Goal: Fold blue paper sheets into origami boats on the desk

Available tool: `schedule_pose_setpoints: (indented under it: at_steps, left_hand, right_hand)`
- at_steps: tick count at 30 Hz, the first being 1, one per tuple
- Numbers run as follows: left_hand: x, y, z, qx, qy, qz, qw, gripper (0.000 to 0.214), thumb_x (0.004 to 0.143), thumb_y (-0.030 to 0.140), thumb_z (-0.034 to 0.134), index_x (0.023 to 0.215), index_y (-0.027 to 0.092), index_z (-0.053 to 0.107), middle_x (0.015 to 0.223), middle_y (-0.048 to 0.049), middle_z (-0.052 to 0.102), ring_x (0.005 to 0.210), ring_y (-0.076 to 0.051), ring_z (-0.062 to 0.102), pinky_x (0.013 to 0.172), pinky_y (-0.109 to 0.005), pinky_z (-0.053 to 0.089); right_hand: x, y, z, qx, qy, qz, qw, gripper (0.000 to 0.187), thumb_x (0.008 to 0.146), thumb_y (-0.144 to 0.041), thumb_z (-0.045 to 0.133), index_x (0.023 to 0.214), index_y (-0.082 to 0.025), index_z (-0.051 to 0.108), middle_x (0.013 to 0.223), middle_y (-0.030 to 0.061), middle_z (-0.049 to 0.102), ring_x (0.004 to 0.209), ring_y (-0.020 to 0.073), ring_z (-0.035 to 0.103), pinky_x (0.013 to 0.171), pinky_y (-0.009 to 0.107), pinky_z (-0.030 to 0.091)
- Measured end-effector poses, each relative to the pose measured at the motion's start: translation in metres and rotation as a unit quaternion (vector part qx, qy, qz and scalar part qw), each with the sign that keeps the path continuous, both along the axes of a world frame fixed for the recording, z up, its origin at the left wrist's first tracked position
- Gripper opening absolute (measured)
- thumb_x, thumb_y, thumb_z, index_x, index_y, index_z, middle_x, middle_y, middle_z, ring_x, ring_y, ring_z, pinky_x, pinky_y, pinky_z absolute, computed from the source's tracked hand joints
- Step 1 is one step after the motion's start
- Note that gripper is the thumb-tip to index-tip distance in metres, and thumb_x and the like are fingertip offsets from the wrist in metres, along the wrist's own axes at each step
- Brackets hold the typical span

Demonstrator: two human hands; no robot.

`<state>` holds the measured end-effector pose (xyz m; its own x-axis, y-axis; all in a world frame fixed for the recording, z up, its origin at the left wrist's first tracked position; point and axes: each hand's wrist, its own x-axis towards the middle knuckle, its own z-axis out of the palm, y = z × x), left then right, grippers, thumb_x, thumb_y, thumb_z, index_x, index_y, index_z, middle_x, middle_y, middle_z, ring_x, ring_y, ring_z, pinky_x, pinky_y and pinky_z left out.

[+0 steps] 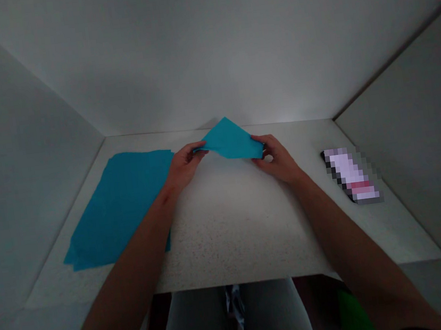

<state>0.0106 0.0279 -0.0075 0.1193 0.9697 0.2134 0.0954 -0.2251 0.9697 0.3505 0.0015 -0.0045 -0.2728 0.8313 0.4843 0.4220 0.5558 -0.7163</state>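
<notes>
A folded blue sheet (228, 140), pointed at its far end, is held above the far part of the table; whether it is paper or thin cloth I cannot tell. My left hand (185, 164) pinches its left corner between thumb and fingers. On the opposite side, my right hand (278, 157) grips the right corner, fingers curled behind it. The near edge of the sheet sags slightly between the hands. To the left lies a stack of flat blue sheets (119, 209) of the same colour, partly covered by my left forearm.
The light speckled table (229, 239) is bounded by a white wall (207, 54) behind and panels on both sides. A phone (351, 174), its screen blurred out, lies at the right. Below the front edge are my legs (196, 328) and a green object (353, 312).
</notes>
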Motion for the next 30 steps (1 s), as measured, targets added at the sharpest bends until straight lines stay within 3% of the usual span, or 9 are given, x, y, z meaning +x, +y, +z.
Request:
schedule_pose_setpoints:
  at_steps: [4, 8, 12, 16, 19, 21, 24, 30]
  left_hand:
    - [0.001, -0.003, 0.006, -0.028, 0.016, 0.036, 0.999, 0.051, 0.088, 0.069, 0.08, 0.104, 0.021, 0.084, 0.103, -0.0108, 0.086, 0.105, -0.028, 0.082, 0.101, -0.043, 0.065]
    - [0.001, -0.005, 0.01, -0.042, -0.002, 0.056, 0.998, 0.064, 0.082, 0.081, 0.081, 0.103, 0.021, 0.083, 0.105, -0.0114, 0.087, 0.104, -0.03, 0.083, 0.102, -0.045, 0.066]
    - [0.004, -0.006, 0.011, -0.046, -0.015, 0.056, 0.997, 0.066, 0.078, 0.081, 0.084, 0.105, 0.021, 0.083, 0.105, -0.0114, 0.087, 0.103, -0.03, 0.084, 0.104, -0.046, 0.066]
    - [0.005, -0.004, 0.011, -0.039, -0.052, 0.052, 0.997, 0.066, 0.075, 0.079, 0.088, 0.105, 0.02, 0.083, 0.105, -0.0109, 0.087, 0.1, -0.029, 0.085, 0.103, -0.047, 0.067]
    - [0.004, -0.003, 0.01, -0.035, -0.075, 0.047, 0.995, 0.064, 0.075, 0.075, 0.091, 0.105, 0.019, 0.083, 0.104, -0.0105, 0.086, 0.098, -0.028, 0.084, 0.102, -0.048, 0.068]
    - [0.002, -0.002, 0.01, -0.033, -0.083, 0.05, 0.995, 0.062, 0.077, 0.074, 0.09, 0.106, 0.019, 0.083, 0.104, -0.0105, 0.086, 0.099, -0.028, 0.084, 0.101, -0.048, 0.069]
    - [0.001, -0.002, 0.009, -0.035, -0.091, 0.054, 0.994, 0.06, 0.08, 0.072, 0.089, 0.107, 0.02, 0.082, 0.105, -0.0101, 0.085, 0.099, -0.027, 0.083, 0.102, -0.049, 0.069]
    - [0.002, -0.001, 0.008, -0.038, -0.103, 0.048, 0.993, 0.06, 0.078, 0.072, 0.091, 0.106, 0.019, 0.08, 0.105, -0.0094, 0.085, 0.097, -0.025, 0.083, 0.102, -0.049, 0.068]
  right_hand:
    - [-0.003, -0.002, 0.005, 0.001, 0.012, -0.034, 0.999, 0.046, 0.097, -0.049, 0.08, 0.14, -0.035, 0.072, 0.13, 0.0086, 0.071, 0.096, 0.0216, 0.071, 0.074, 0.034, 0.064]
    - [-0.007, -0.007, 0.012, 0.0, 0.006, -0.032, 0.999, 0.042, 0.099, -0.052, 0.078, 0.136, -0.034, 0.076, 0.125, 0.0079, 0.073, 0.094, 0.0208, 0.072, 0.072, 0.033, 0.064]
    - [-0.012, -0.011, 0.015, -0.008, -0.007, -0.012, 1.0, 0.046, 0.095, -0.05, 0.082, 0.138, -0.034, 0.076, 0.12, 0.0065, 0.074, 0.088, 0.0186, 0.07, 0.065, 0.029, 0.061]
    - [-0.013, -0.012, 0.016, -0.038, 0.002, -0.042, 0.998, 0.05, 0.092, -0.046, 0.085, 0.139, -0.033, 0.075, 0.11, 0.0049, 0.075, 0.079, 0.0181, 0.068, 0.063, 0.031, 0.061]
    - [-0.012, -0.01, 0.016, -0.033, 0.016, -0.042, 0.998, 0.039, 0.092, -0.045, 0.084, 0.128, -0.031, 0.08, 0.11, 0.0064, 0.074, 0.08, 0.0186, 0.07, 0.065, 0.032, 0.062]
    - [-0.011, -0.007, 0.014, -0.035, 0.041, -0.026, 0.998, 0.028, 0.096, -0.048, 0.079, 0.116, -0.029, 0.083, 0.111, 0.0072, 0.073, 0.078, 0.017, 0.071, 0.063, 0.031, 0.062]
    - [-0.012, -0.004, 0.009, -0.06, 0.107, -0.022, 0.992, 0.032, 0.098, -0.058, 0.076, 0.107, -0.028, 0.081, 0.11, 0.0056, 0.07, 0.07, 0.0128, 0.07, 0.055, 0.027, 0.059]
    - [-0.019, -0.003, 0.006, -0.104, 0.202, -0.023, 0.974, 0.039, 0.084, -0.059, 0.092, 0.101, -0.028, 0.075, 0.113, 0.0034, 0.073, 0.085, 0.0164, 0.073, 0.056, 0.027, 0.064]
